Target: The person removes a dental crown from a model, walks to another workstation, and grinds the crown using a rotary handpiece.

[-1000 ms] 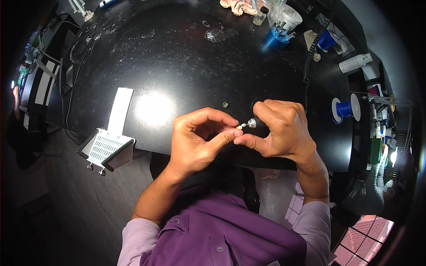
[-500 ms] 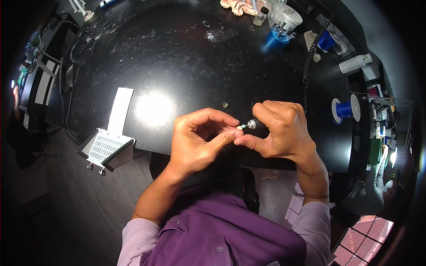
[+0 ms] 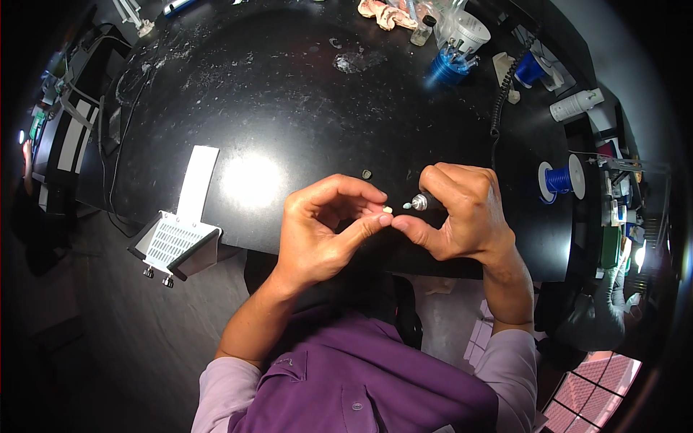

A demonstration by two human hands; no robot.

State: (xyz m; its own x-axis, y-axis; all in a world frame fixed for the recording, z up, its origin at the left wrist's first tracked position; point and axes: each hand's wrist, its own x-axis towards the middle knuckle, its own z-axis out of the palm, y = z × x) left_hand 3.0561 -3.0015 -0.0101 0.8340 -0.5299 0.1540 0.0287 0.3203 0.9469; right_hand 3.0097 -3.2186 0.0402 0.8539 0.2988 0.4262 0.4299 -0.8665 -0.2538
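Observation:
Between the fingertips and thumb of my left hand [image 3: 317, 229] is a tiny pale yellow piece [image 3: 388, 209], perhaps a dental crown; its shape is mostly covered by the fingers. My right hand [image 3: 468, 213] is wrapped round a rotary handpiece [image 3: 419, 203] with a silver collar. A pale blue-green grinding tip [image 3: 408, 206] sticks out of it toward the left, a small gap away from the piece. My right thumb touches or almost touches the left thumb tip. Just beyond the hands, a small dark round piece [image 3: 367, 175] lies on the black table [image 3: 310, 123].
A white slotted holder [image 3: 173, 242] with a long plate is fixed at the front left edge. Far right stand a blue bur stand [image 3: 449, 66], a white tub [image 3: 471, 32] and a small jar [image 3: 423, 32]. A blue wire spool [image 3: 561, 179] and a coiled cord [image 3: 498, 108] are at the right.
My right hand has shifted slightly right with the handpiece, so its tip has come away from the pale piece. My left hand has stayed nearly in place.

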